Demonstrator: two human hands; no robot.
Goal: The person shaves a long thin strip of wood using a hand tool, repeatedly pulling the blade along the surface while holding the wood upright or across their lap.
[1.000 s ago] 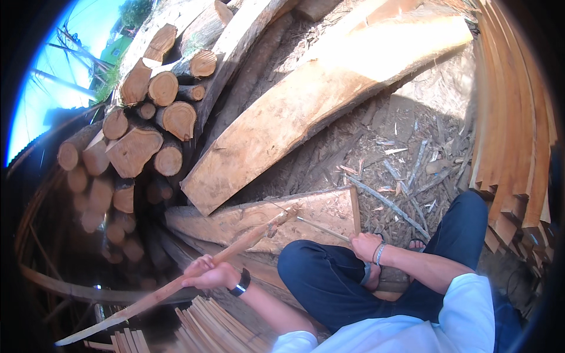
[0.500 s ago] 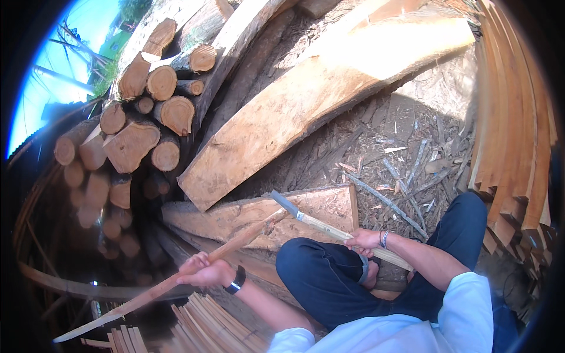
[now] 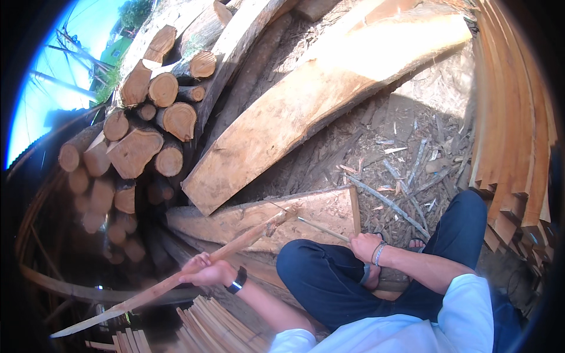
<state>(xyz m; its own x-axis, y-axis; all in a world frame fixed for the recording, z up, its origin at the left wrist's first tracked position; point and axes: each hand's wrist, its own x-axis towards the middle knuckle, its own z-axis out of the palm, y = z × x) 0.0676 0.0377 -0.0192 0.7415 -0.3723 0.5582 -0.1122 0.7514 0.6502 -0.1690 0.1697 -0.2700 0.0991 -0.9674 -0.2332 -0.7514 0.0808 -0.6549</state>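
Note:
My left hand [image 3: 206,272] is closed round a long, slender wooden stick [image 3: 238,243]. The stick slants from the lower left, where its end is tapered and pale, up to a rough, knobby end by the plank block. My right hand [image 3: 366,246] grips the pale wooden handle of a long-handled knife [image 3: 325,229]. Its blade shows as a thin line, nearly edge-on, at the stick's upper end; whether it touches the wood I cannot tell. Behind both lies a thick, chipped wooden block [image 3: 326,206] on the ground.
A large, thick slab [image 3: 282,112] lies beyond the block. Cut logs [image 3: 178,120] are piled at the left, and long boards [image 3: 512,129] are stacked at the right. Thin sticks [image 3: 385,199] litter the ground. Narrow slats [image 3: 215,323] lie at lower left.
My right hand has shifted slightly and turned the knife, whose blade showed its flat side before and now shows almost edge-on. My left hand and the stick have barely moved.

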